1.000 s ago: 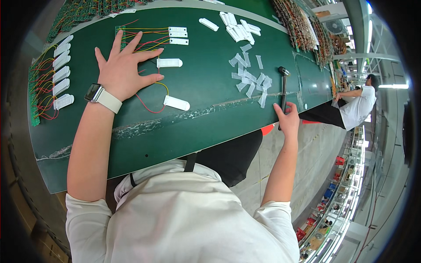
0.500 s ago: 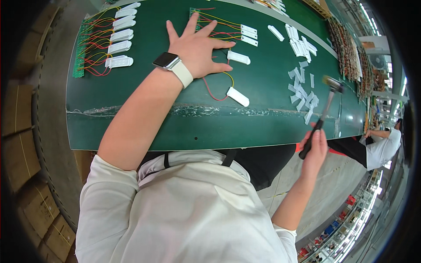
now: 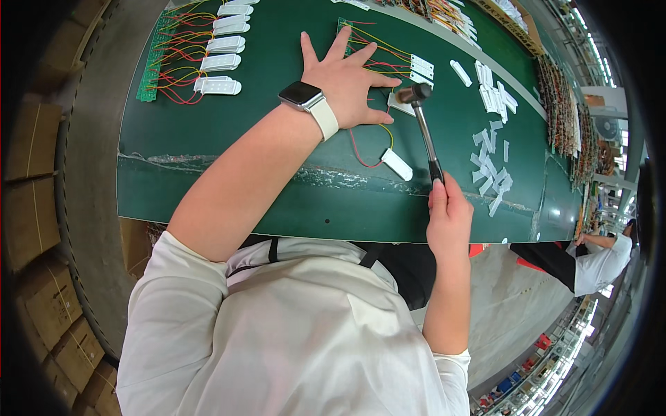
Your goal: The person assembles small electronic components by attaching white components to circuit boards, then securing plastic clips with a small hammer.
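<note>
My left hand (image 3: pixel 345 87) lies with fingers spread over a green circuit board (image 3: pixel 343 29), which it mostly covers. Red and yellow wires (image 3: pixel 385 46) run from that board to several white plastic pieces (image 3: pixel 422 68) beside the fingertips. In my right hand (image 3: pixel 449 211) is a hammer (image 3: pixel 427 135), gripped by its black handle. The hammer's head is over or beside a white piece (image 3: pixel 401 104) near my left thumb and partly hides it; whether they touch I cannot tell. Closer to me lies another wired white piece (image 3: pixel 397 165).
At the left, another green board (image 3: pixel 151 76) is wired to a row of white pieces (image 3: pixel 220 63). Loose white pieces (image 3: pixel 491 89) and pale strips (image 3: pixel 491 166) lie at the right. Bundled parts (image 3: pixel 559 104) line the far right edge. A person (image 3: pixel 602 256) is working beyond.
My right hand has swung the hammer leftward, from above the pale strips to the white piece by my left thumb. My left hand stays spread on the board; the whole view has shifted slightly.
</note>
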The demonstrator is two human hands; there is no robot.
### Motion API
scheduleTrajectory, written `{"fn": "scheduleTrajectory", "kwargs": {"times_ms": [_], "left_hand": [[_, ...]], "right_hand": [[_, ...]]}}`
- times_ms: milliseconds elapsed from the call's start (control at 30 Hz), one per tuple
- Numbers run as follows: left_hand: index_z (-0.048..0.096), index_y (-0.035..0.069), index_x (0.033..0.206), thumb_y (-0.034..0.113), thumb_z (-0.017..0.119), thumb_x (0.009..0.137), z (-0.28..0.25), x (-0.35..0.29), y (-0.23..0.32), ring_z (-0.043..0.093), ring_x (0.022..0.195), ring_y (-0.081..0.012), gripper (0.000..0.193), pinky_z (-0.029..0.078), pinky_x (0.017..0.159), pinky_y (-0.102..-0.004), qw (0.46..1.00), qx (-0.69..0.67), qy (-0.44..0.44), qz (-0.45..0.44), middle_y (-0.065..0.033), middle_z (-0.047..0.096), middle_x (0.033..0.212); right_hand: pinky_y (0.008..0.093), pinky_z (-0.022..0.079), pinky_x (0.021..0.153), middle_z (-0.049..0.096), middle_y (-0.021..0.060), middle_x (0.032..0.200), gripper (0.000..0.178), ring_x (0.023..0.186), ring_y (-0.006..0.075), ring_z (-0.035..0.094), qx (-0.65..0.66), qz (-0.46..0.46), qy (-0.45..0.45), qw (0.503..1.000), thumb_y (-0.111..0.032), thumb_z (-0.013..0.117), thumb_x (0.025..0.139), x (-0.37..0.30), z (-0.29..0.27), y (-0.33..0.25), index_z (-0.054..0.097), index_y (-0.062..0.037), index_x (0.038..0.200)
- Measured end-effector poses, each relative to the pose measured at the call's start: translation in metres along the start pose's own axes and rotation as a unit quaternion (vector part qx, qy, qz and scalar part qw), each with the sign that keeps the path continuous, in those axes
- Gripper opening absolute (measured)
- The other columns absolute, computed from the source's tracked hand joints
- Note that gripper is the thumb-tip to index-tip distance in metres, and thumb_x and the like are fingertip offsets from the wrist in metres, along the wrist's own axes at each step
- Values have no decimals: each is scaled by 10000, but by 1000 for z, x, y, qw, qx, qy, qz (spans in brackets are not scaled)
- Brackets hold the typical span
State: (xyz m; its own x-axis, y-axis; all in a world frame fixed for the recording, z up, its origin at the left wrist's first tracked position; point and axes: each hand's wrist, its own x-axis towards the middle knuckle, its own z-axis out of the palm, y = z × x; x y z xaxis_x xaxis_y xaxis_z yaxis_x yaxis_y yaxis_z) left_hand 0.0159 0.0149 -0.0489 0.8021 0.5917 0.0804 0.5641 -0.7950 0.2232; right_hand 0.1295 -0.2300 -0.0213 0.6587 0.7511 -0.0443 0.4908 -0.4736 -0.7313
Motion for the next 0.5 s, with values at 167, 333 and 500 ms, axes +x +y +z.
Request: {"fn": "scheduleTrajectory", "kwargs": {"times_ms": [167,333,500], "left_hand": [[620,532,1380,740,754,748,1,-1,-4,132,1600,-365,679,42,1148,-840,1000,-3,4,0,-24,379,1672],[619,534,1380,737,757,747,3,0,-1,132,1601,-362,679,42,1149,-841,1000,2,10,4,-22,375,1674],[615,538,1382,737,756,750,4,0,0,126,1602,-359,678,40,1152,-839,1000,0,-1,-1,-21,368,1678]], "right_hand": [[312,445,580,553,59,687,304,614,139,518,-44,-42,32,998,-182,524,1092,-3,-15,-3,638,46,1259],[275,427,579,550,30,706,317,637,99,507,60,-71,84,992,-187,534,1092,-5,-22,12,631,59,1268],[301,443,580,554,60,702,307,612,144,516,-113,1,4,994,-176,539,1086,-8,-12,14,639,52,1266]]}}
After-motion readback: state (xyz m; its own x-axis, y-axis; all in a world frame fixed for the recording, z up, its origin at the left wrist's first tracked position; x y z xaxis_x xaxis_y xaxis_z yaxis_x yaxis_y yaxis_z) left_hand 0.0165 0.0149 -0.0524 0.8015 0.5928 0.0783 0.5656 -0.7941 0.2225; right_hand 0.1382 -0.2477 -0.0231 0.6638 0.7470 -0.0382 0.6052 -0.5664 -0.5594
